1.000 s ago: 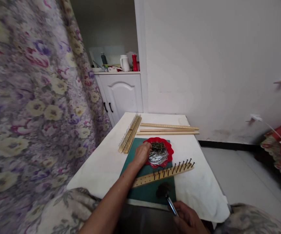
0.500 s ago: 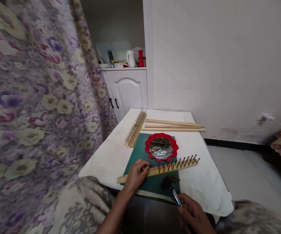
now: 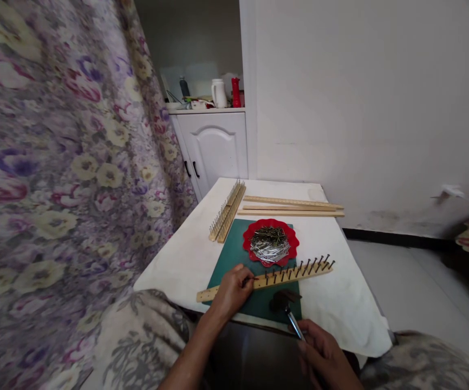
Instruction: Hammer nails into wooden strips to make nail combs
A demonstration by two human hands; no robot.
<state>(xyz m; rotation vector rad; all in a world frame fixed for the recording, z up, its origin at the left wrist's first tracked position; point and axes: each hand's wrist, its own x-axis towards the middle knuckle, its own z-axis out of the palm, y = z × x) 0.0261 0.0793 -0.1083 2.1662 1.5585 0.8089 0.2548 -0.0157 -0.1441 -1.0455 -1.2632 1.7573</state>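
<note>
My left hand [image 3: 233,291] rests over a drilled wooden strip [image 3: 208,294], its fingers pinched together on a thin dark nail [image 3: 255,278] that shows only in part. Dark nails [image 3: 299,269] stand in two rows along the right part of this strip, some of them leaning. Lower right, my right hand [image 3: 319,349] is wrapped around the metal handle of a hammer [image 3: 294,324]. The hammer's dark head hovers low over the green mat [image 3: 254,307], just in front of the strip. Behind the strip sits a red scalloped dish [image 3: 247,238] of loose nails [image 3: 269,250], dark and silvery.
Two wooden strips [image 3: 228,214] full of upright nails lie at the table's back left. Several bare strips [image 3: 293,212] lie across the back. A white cloth [image 3: 332,309] covers the table. A floral curtain [image 3: 76,179] hangs on the left; a white cabinet [image 3: 214,149] stands behind.
My left hand has shifted slightly to the right along the strip, and its fingertips sit closer to the standing nails. The hammer stays almost where it was in my right hand.
</note>
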